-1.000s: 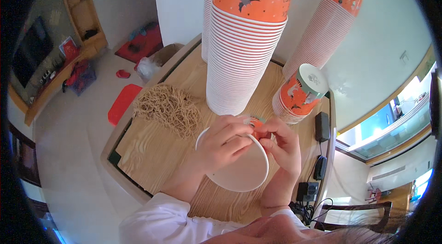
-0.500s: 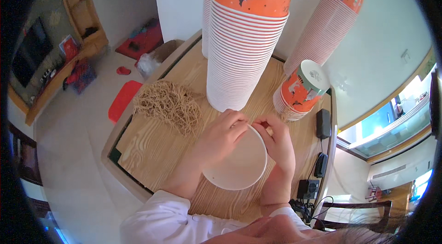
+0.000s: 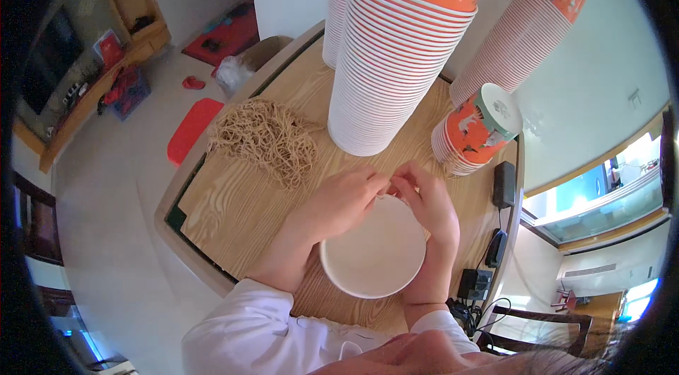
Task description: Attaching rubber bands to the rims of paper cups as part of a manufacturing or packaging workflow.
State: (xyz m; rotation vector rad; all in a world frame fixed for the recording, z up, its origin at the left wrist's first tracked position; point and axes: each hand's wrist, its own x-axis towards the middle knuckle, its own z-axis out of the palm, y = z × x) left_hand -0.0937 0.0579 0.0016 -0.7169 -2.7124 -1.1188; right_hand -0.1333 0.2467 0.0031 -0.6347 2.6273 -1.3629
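Note:
A paper bucket [image 3: 375,251] with a white inside and rim stands before me, its mouth facing me. At its far rim, my left hand [image 3: 348,198] is closed, fingers curled and pinching. My right hand [image 3: 427,199] pinches the same stretch of rim from the other side, and the fingertips of both hands meet there. Anything small between the fingertips is hidden. Beyond the left hand lies a loose heap of brown twine [image 3: 265,140]. A tall nested stack of orange-and-white paper buckets [image 3: 396,67] rises just past my hands.
A short upside-down bucket stack [image 3: 472,131] and a taller, leaning one [image 3: 523,25] stand at the right. Black power adapters [image 3: 504,184] with cords line the right edge of the wooden table [image 3: 226,212]. A red stool [image 3: 194,129] is beyond the left edge.
My fingertips have drawn closer together at the rim, and more of the bucket's inside shows. The whole view has shifted slightly, with the bucket and both hands now a little farther right.

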